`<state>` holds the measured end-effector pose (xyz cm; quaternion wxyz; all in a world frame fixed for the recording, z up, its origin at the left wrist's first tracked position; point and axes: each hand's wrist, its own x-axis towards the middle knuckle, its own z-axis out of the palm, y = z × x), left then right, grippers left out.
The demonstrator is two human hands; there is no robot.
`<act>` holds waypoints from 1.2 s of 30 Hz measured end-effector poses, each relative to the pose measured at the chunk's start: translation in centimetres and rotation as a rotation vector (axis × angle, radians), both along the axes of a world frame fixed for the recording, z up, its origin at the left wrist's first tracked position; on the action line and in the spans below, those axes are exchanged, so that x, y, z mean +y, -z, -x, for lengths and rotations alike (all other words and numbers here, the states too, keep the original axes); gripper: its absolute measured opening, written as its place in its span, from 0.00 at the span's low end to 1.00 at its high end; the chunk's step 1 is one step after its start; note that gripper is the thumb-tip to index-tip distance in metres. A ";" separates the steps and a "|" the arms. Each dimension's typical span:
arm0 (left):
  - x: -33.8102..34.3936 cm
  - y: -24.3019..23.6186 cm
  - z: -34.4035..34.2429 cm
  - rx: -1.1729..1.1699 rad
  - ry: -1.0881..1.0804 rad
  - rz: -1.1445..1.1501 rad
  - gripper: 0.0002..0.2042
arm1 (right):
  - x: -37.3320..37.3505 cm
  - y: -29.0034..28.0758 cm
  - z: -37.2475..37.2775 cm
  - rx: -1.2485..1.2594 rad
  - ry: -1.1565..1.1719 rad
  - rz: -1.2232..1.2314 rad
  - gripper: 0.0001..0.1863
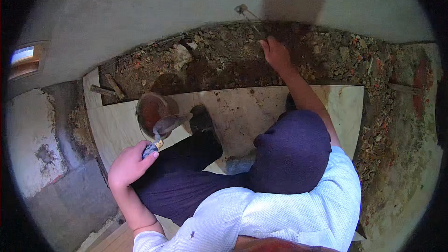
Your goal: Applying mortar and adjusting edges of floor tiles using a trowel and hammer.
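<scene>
My left hand (pixel 135 163) is closed round the handle of a trowel (pixel 170 123), its blade over a round, shallow container (pixel 148 114) with brownish contents, on or beside the tiles. My right hand (pixel 275 56) reaches forward over the rubble, fingers closed on a thin rod-like tool (pixel 250 20) with a small dark end against or near the wall; its exact kind is unclear. Under my bent legs lie pale marble-like tiles (pixel 347 112), some stained with dirt.
A strip of soil and broken rubble (pixel 210 56) runs along the wall (pixel 177 4) and down the right side. Short wooden pieces (pixel 114 86) lie at the left end. The left wall (pixel 32 135) has patchy plaster, with a small framed opening (pixel 25 63) above.
</scene>
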<state>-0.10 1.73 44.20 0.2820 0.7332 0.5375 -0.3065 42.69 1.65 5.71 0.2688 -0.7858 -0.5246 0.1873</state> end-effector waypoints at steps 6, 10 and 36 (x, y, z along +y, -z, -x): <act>0.3 0.4 -0.2 -0.020 0.012 0.004 0.22 | -1.1 6.7 -2.4 -0.080 -0.057 0.126 0.21; 0.0 0.2 -0.3 0.024 -0.004 0.032 0.23 | -3.0 6.4 -0.8 -0.076 -0.160 0.200 0.22; 0.1 0.4 -0.1 0.047 -0.008 -0.023 0.22 | -0.5 0.2 -1.2 0.034 0.046 -0.032 0.22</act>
